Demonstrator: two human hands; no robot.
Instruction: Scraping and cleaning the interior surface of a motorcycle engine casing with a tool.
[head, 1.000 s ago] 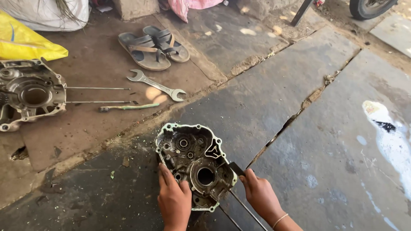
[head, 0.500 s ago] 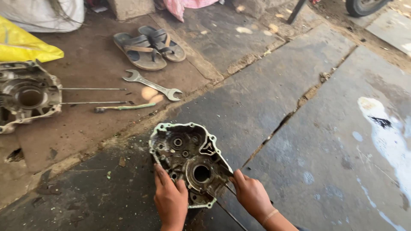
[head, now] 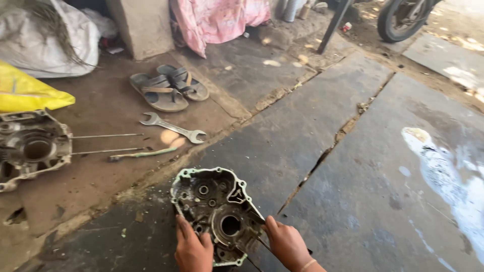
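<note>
A dirty metal engine case half [head: 214,206] with a round bore lies on the dark stone floor at the bottom centre. My left hand [head: 193,249] rests flat on its near left edge, fingers pressed on the rim. My right hand [head: 287,244] grips its right edge, where a thin metal stud pokes out toward me. The lower part of the case is hidden under both hands.
A second engine case half [head: 31,148] with two long studs lies at far left. An open-ended spanner [head: 172,127], a thin greenish tool [head: 142,154], a pair of sandals [head: 169,89], a yellow bag [head: 27,94], pink cloth [head: 217,17] and a motorcycle wheel [head: 403,17] lie beyond. A pale wet patch [head: 448,171] is at right.
Both hands and the case have slid a little left and lower in view as the camera tilted up, showing more of the far ground. The hold on the case is unchanged.
</note>
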